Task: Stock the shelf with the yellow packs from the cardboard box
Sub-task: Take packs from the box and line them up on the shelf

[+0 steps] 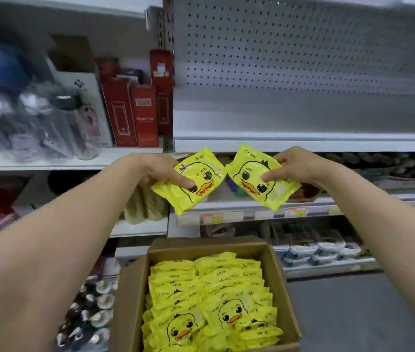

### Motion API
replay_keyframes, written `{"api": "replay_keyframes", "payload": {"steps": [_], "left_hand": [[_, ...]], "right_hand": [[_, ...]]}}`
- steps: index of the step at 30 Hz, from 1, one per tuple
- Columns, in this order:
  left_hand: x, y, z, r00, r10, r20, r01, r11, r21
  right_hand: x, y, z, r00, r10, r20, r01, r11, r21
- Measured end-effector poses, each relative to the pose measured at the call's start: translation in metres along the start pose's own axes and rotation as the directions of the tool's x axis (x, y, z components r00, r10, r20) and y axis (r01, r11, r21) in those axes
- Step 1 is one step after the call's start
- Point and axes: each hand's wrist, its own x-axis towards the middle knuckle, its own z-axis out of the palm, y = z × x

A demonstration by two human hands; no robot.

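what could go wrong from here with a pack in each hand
Slip: the left hand pinches the left pack and the right hand the right pack by one edge only, thumbs on the glossy fronts. Either could slide out and fall, perhaps outside the cardboard box.
Bump: both packs are tilted, their near corners almost touching, so lifting them to the white shelf together might knock one crooked.

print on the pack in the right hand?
Yellow pack with a cartoon duck face, orange beak, black eyes. Head view shows it best.
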Motion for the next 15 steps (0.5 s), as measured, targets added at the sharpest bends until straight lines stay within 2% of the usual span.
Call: {"api": "replay_keyframes", "payload": {"steps": [6,13,15], "left_hand": [[0.003,0.032,-0.026,0.996,0.070,-0.052,-0.073,0.995,-0.063],[0.021,0.076,-0.048,0.975,0.118,-0.187,-0.127,0.991,-0.039],[0.032,0.085,-0.055,0.958,0.123,-0.258,-0.122,0.992,0.021]], "right_hand": [[0.020,-0.024,-0.038,0.995,-0.095,-0.027,0.096,0.995,0.028],[0.054,-0.025,-0.074,0.982,-0.144,-0.119,0.165,0.968,0.186],[0.069,-0.018,-0.089,0.978,-0.135,-0.158,0.166,0.965,0.204]]}}
